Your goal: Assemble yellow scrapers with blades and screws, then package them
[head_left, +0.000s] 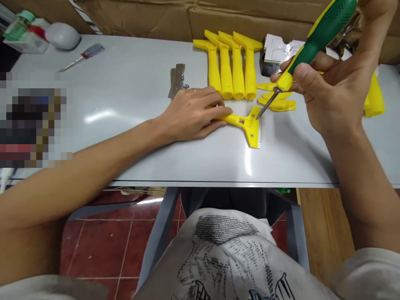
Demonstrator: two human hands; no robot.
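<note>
My left hand (pixel 195 112) is closed around the handle of a yellow scraper (pixel 253 129), which lies on the white table with its wide head to the right. Two small screws show in that head, and a thin blade edge sticks out along its far right side. In my right hand (pixel 339 89) is a screwdriver (pixel 325 35) with a green and yellow handle, tilted down to the left. Its tip is at the scraper head, close to the upper screw; whether it touches is unclear. Beyond my left hand lie flat metal blades (pixel 177 79) and a small heap of screws (pixel 184 82).
Several yellow scraper handles (pixel 238 75) stand in a row at the back. Flat yellow pieces (pixel 278 103) lie right of them, near a white box (pixel 281 48). More yellow handles (pixel 376 96) are far right. Another screwdriver (pixel 90 51) and a white rounded object (pixel 62 36) lie back left.
</note>
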